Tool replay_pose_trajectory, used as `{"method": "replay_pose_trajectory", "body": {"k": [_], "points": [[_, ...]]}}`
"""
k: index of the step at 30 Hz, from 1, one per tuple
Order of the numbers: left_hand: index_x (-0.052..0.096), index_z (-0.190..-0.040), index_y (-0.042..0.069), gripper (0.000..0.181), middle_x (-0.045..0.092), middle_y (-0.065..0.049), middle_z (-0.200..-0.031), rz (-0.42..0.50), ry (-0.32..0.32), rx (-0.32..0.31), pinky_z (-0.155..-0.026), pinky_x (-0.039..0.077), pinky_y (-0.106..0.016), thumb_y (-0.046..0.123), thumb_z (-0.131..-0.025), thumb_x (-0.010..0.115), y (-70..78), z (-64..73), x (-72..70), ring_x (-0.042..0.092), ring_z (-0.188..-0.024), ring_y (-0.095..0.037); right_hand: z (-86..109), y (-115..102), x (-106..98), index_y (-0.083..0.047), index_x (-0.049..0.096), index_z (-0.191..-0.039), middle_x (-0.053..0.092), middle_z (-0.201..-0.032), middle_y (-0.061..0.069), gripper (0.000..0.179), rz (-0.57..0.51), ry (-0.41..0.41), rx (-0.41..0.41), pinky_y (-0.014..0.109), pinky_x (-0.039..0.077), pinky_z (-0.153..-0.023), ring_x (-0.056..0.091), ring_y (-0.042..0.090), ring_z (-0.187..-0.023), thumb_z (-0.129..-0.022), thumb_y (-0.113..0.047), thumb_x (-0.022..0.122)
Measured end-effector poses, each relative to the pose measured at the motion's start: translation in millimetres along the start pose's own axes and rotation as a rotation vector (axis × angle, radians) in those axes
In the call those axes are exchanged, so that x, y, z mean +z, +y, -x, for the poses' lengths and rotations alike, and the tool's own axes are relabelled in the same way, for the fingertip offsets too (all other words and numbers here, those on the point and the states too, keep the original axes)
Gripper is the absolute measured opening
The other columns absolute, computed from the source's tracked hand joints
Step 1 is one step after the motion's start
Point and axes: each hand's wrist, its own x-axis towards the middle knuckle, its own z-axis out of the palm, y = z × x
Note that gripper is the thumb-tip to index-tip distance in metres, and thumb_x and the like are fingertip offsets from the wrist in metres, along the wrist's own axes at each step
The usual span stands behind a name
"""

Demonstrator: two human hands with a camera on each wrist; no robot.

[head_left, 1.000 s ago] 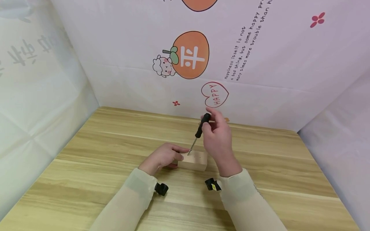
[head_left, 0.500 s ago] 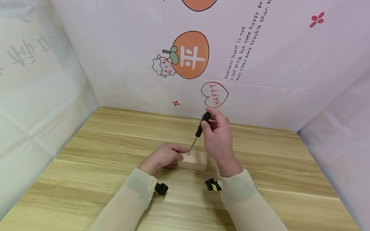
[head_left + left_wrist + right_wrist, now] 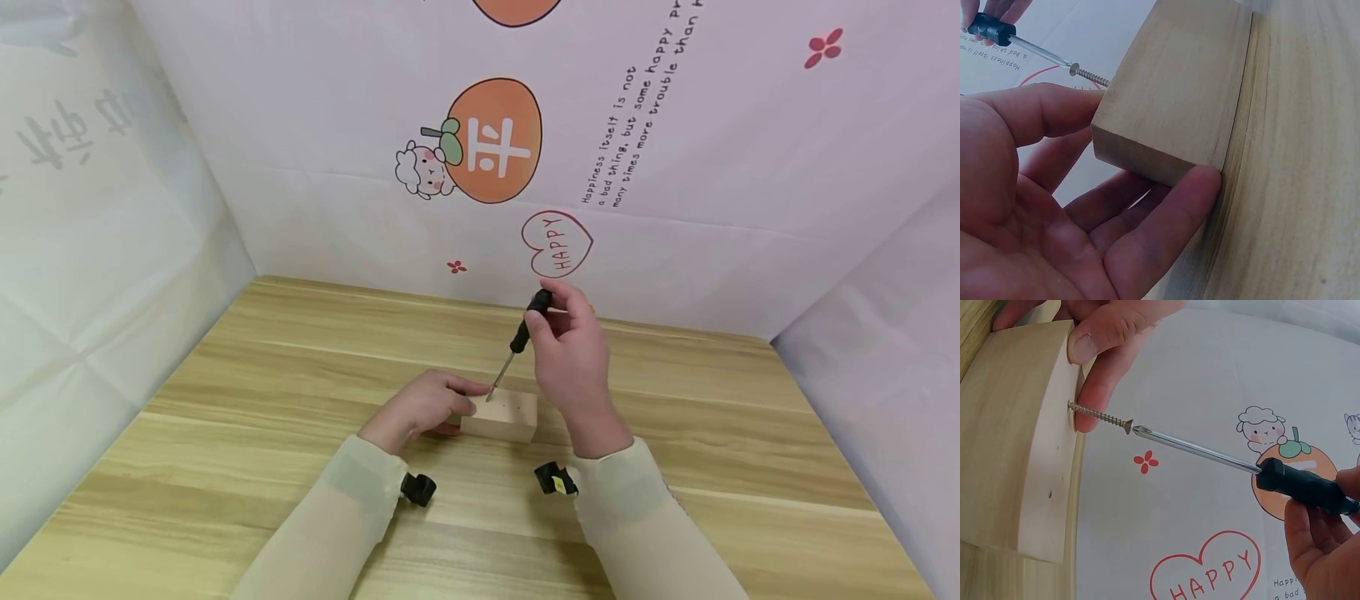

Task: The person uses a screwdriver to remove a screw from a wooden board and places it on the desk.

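A pale wooden block (image 3: 498,425) lies on the table, with small holes in its top face. My left hand (image 3: 429,404) grips its left end, thumb on the near side and fingers round the far side. A screw (image 3: 1100,415) stands tilted in one hole near that hand, most of its thread showing. My right hand (image 3: 573,367) holds a black-handled screwdriver (image 3: 530,321) by the handle, thumb against fingers. In the right wrist view the screwdriver's cross-shaped tip sits at the screw head, nearly in line with the screw.
The wood-grain table (image 3: 285,417) spreads round the block. Behind it rises a white printed cloth (image 3: 337,200), close beyond the right hand. More cloth (image 3: 97,275) hangs at the left and right sides. A black camera mount sits on each wrist.
The right hand and screwdriver handle have shifted slightly right, and the right fingers have moved a little on the handle. Left hand, block and screw look the same.
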Motion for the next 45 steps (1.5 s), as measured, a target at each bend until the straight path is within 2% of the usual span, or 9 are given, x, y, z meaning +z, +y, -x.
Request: {"method": "replay_pose_trajectory", "body": {"k": [9,12,15,22,29,32,36,41,45], "points": [[0.074,-0.123,0.019,0.036,0.060,-0.002,-0.136,0.000,-0.010,0.011,-0.080,0.056,-0.041,0.004,-0.090,0.069,-1.1,-0.9,-1.2,0.053,-0.122,-0.027,-2.0,2,-4,-0.014,0.058,-0.135,0.059,-0.114,0.004,0.038,0.002,0.006,0.014,0.036,0.053,-0.076,0.064,0.016,-0.095,-0.098,-0.009,0.064],[0.074,-0.123,0.019,0.036,0.059,-0.003,-0.136,0.005,-0.017,0.015,-0.081,0.056,-0.042,0.004,-0.091,0.068,-1.8,-0.3,-1.2,0.053,-0.122,-0.027,-6.1,5,-12,-0.014,0.057,-0.136,0.059,-0.116,0.005,0.038,-0.033,0.013,0.061,0.036,0.054,-0.079,0.063,0.018,-0.097,-0.098,-0.009,0.064],[0.073,-0.125,0.017,0.037,0.058,-0.004,-0.137,0.005,-0.027,0.026,-0.082,0.056,-0.042,0.003,-0.091,0.068,-2.2,0.3,-1.0,0.053,-0.123,-0.028,-14.5,13,-26,-0.013,0.058,-0.134,0.060,-0.117,0.009,0.038,-0.143,0.059,0.154,0.035,0.056,-0.080,0.065,0.023,-0.097,-0.097,-0.005,0.063],[0.072,-0.127,0.018,0.038,0.057,-0.005,-0.140,0.005,-0.030,0.023,-0.082,0.056,-0.042,0.005,-0.092,0.067,-1.1,-0.5,0.5,0.052,-0.125,-0.030,-39.1,57,-94,-0.012,0.056,-0.125,0.060,-0.115,0.015,0.035,-0.547,0.194,0.419,0.036,0.058,-0.070,0.070,0.024,-0.086,-0.095,0.003,0.064],[0.071,-0.127,0.019,0.038,0.056,-0.005,-0.141,0.007,-0.024,0.010,-0.082,0.056,-0.042,0.006,-0.092,0.068,-3.2,-1.8,0.3,0.050,-0.127,-0.031,-38.4,123,-181,-0.013,0.055,-0.117,0.058,-0.103,0.005,0.029,-0.819,0.088,0.664,0.040,0.059,-0.070,0.069,0.027,-0.080,-0.095,0.004,0.064],[0.071,-0.127,0.019,0.038,0.056,-0.005,-0.140,0.006,-0.021,0.005,-0.082,0.056,-0.041,0.006,-0.092,0.068,-4.1,-2.1,0.9,0.051,-0.127,-0.030,-30.4,147,-205,-0.016,0.060,-0.111,0.059,-0.100,0.003,0.022,-0.794,0.008,0.749,0.040,0.058,-0.072,0.069,0.028,-0.082,-0.096,0.000,0.063],[0.072,-0.127,0.019,0.037,0.057,-0.003,-0.140,0.001,-0.021,0.008,-0.083,0.056,-0.042,0.006,-0.092,0.069,-5.4,-2.7,1.2,0.050,-0.128,-0.031,-18.3,171,-220,-0.021,0.066,-0.106,0.062,-0.100,0.003,0.018,-0.672,-0.108,0.813,0.039,0.058,-0.077,0.069,0.026,-0.085,-0.097,-0.005,0.065],[0.072,-0.127,0.019,0.038,0.057,-0.002,-0.140,-0.002,-0.019,0.018,-0.084,0.055,-0.043,0.006,-0.091,0.069,-6.5,-3.8,1.5,0.049,-0.128,-0.031,-8.0,185,-220,-0.024,0.063,-0.113,0.063,-0.101,0.002,0.021,-0.519,-0.279,0.832,0.039,0.057,-0.079,0.067,0.024,-0.088,-0.100,-0.009,0.062],[0.072,-0.127,0.019,0.039,0.057,-0.002,-0.139,-0.008,-0.021,0.026,-0.085,0.055,-0.043,0.006,-0.090,0.069,-6.7,-3.3,2.0,0.049,-0.128,-0.031,-1.5,189,-213,-0.017,0.054,-0.127,0.063,-0.101,0.005,0.031,-0.425,-0.375,0.853,0.043,0.056,-0.082,0.066,0.024,-0.092,-0.099,-0.009,0.063]]}}
